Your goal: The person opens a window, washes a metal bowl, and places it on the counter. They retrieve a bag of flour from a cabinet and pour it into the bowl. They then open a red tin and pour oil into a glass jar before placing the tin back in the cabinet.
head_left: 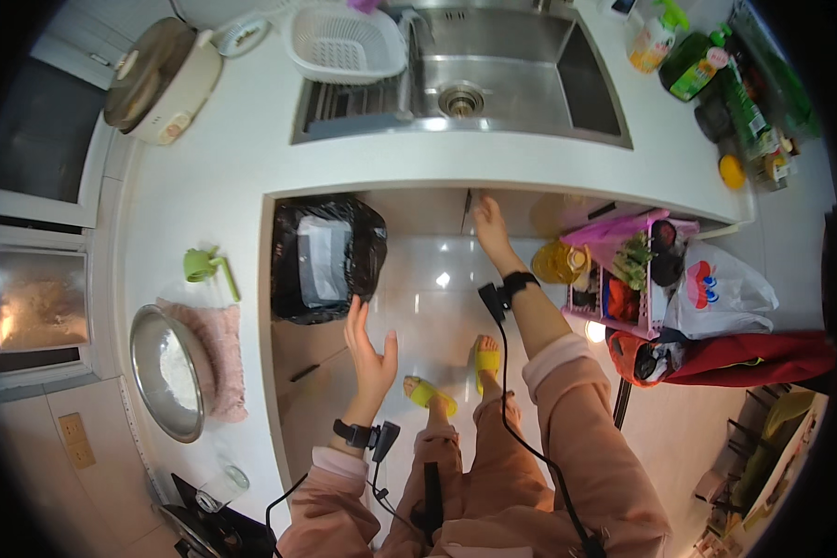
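My left hand [371, 359] is empty, thumb apart from the fingers. Its fingertips point at the lower edge of a bin lined with a black plastic bag [366, 251]; I cannot tell if they touch it. White and grey material [324, 258] shows in the bag's mouth. Nothing is seen in my right hand [493, 227], whose fingers are loosely bent. It is in front of the cabinet doors [425, 209] below the sink, close to a dark handle slot [468, 209]. Contact there cannot be made out. Each wrist wears a black strap with a cabled device.
Above lies a steel sink [502, 77] with a white colander [345, 45]. A steel bowl of white powder [174, 370], a pink cloth [223, 370] and a green tool [206, 265] sit on the left counter. At right, an oil jug [554, 264] stands beside a pink rack [614, 328].
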Available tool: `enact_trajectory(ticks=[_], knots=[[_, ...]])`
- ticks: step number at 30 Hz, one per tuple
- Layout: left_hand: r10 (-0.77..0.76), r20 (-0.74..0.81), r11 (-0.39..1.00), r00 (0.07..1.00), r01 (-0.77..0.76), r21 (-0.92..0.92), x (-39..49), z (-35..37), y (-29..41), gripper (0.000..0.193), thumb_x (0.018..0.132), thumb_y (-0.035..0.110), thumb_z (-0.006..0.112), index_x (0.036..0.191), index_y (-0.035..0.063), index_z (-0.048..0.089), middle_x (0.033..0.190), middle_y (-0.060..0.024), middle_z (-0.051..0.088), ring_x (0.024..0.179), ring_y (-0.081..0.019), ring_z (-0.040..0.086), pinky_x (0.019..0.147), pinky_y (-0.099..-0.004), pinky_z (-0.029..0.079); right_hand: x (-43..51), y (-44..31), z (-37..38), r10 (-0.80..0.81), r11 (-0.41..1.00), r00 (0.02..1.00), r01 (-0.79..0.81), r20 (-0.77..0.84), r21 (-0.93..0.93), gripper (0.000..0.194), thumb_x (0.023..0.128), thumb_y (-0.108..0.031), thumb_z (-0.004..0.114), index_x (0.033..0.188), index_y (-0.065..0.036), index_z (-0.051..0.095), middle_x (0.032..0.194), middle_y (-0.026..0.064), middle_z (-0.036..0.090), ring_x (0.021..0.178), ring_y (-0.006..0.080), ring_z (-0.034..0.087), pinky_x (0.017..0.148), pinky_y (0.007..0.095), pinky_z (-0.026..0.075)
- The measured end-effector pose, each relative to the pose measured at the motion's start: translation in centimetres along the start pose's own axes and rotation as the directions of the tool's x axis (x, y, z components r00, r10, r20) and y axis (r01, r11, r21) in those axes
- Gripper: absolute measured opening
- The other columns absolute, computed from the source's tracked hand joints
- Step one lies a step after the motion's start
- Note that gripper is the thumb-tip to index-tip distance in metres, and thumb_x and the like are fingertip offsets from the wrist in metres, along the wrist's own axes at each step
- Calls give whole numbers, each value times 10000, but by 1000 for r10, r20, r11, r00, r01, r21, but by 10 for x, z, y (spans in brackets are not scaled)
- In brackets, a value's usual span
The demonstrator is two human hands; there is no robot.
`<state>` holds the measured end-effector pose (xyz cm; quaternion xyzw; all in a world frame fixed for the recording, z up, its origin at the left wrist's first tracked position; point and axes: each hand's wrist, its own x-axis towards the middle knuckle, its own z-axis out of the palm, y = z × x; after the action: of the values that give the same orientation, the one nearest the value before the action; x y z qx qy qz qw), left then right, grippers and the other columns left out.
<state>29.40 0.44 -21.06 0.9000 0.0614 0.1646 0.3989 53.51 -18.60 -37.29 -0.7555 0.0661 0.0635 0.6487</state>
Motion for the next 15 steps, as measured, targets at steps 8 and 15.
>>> enact_trajectory(ticks=[8,15], knots=[[161,134,982,978,-172,75,70,71,-1,533,813,71,594,1297,-39,398,1421,-214,351,1289,-385,342,1061,-465,257,-30,37,9,-229,968,973,226,-13,-105,446,840,-102,614,1245,-23,446,1080,134,554,984,234,546,888,343,422],[395,367,815,842,-505,283,159,151,7,375,766,102,644,1125,28,564,1310,-176,469,1240,-339,407,1009,-443,319,-165,52,-87,-116,960,986,141,117,-243,353,770,-133,707,1022,-20,486,1013,146,524,952,317,548,835,362,446]])
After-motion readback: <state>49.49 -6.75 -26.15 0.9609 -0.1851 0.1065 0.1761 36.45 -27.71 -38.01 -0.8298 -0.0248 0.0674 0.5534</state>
